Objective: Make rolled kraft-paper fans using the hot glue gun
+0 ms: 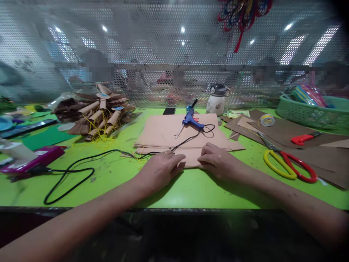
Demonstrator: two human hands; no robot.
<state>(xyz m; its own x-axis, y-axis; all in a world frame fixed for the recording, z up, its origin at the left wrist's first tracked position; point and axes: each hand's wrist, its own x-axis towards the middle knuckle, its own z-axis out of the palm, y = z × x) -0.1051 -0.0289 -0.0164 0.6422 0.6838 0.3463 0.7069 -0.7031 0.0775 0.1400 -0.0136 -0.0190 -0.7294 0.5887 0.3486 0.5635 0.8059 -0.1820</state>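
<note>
Both hands are at the near edge of a light brown paper sheet [191, 158], which lies in front of a stack of brown paper [160, 127] on the green table. My left hand [160, 169] is closed, thumb and fingers pinching the sheet's left side. Its right side is pinched between the curled fingers of my right hand [220, 161]. The near edge seems bent or folded; my fingers hide part of it. On top of the stack rests a blue hot glue gun [191, 120], its nozzle pointing toward my left hand, its black cord [109, 151] running left past that hand.
Scissors [289, 163] with yellow and red handles, a red-handled cutter [304, 138] and tape [267, 120] lie at right among dark brown sheets. A green basket [313, 112], a bottle [216, 100], rolled paper bundles [102, 112] and a purple power strip [35, 160] surround the workspace.
</note>
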